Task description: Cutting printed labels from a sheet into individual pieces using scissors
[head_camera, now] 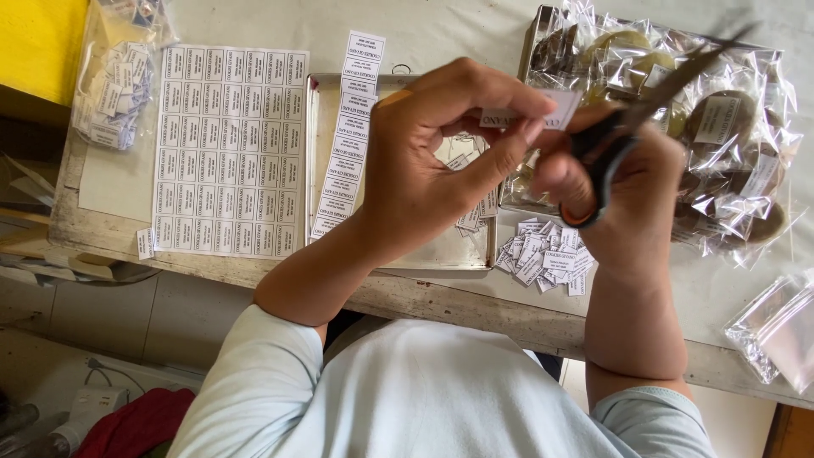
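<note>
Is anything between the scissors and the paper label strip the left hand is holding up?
Nothing visible. The left hand pinches the label strip in the air above the metal tray, and the scissors in the right hand already meet its end.

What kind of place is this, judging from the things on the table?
Probably a small home food-packing workspace. A white sheet of printed labels lies on the worn table, clear plastic bags of round cookies fill a metal tray, and the right hand holds black scissors.
</note>
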